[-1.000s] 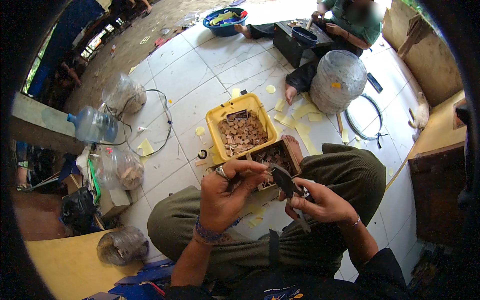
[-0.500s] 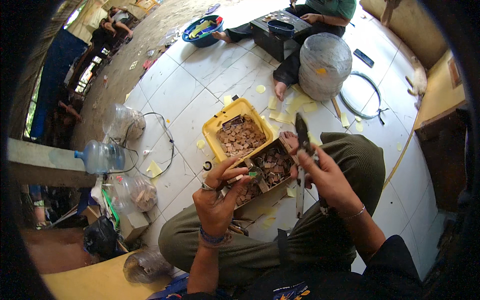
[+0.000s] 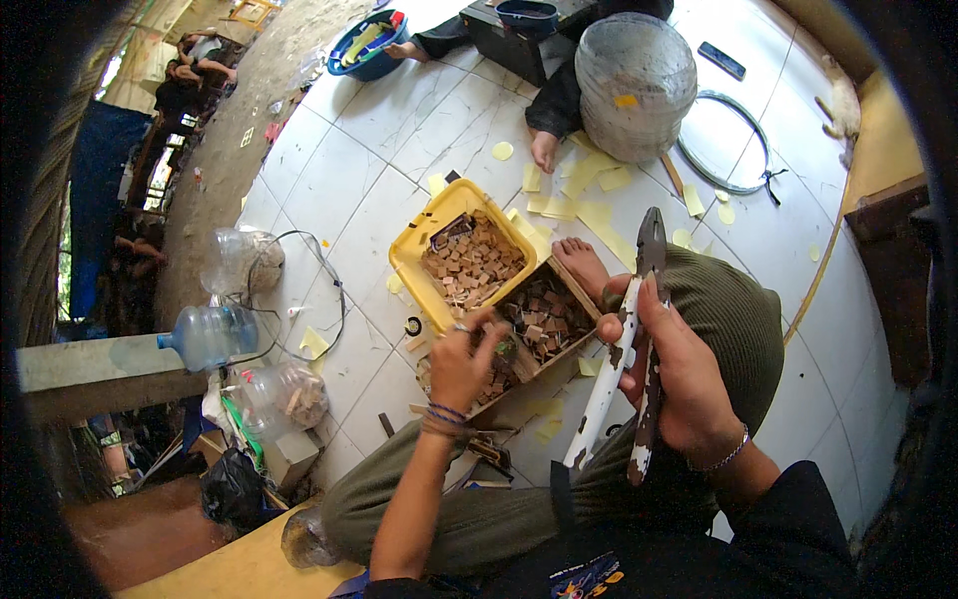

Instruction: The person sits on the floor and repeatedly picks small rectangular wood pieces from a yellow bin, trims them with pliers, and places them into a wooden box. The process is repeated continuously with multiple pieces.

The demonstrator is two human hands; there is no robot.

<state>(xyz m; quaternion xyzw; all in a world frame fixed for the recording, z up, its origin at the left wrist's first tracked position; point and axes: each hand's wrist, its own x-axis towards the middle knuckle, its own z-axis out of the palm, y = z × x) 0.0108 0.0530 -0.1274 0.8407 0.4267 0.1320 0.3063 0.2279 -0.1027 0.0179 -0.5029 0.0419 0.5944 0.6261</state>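
Note:
My right hand (image 3: 671,371) grips a pair of large shears (image 3: 629,349) with paint-flecked white handles, blades pointing up and away over my knee. My left hand (image 3: 465,357) reaches down into a wooden box (image 3: 569,285) of small brown wooden pieces, fingers pinched among them; whether it holds a piece is hidden. Beside the box stands a yellow tray (image 3: 419,250) filled with more small brown blocks. I sit cross-legged in olive trousers, one bare foot (image 3: 582,262) beside the box.
Yellow paper scraps (image 3: 589,190) litter the white tiled floor. A mesh-covered dome (image 3: 635,80) and a wire hoop (image 3: 723,150) lie ahead. Another person sits at the top by a black box (image 3: 519,40). Plastic bottles (image 3: 215,334) and jars (image 3: 284,394) stand at left, a blue basin (image 3: 371,45) beyond.
My right hand has lifted the shears away from my left hand and turned them upright. My left hand has dropped into the wooden box. The view has tilted downward.

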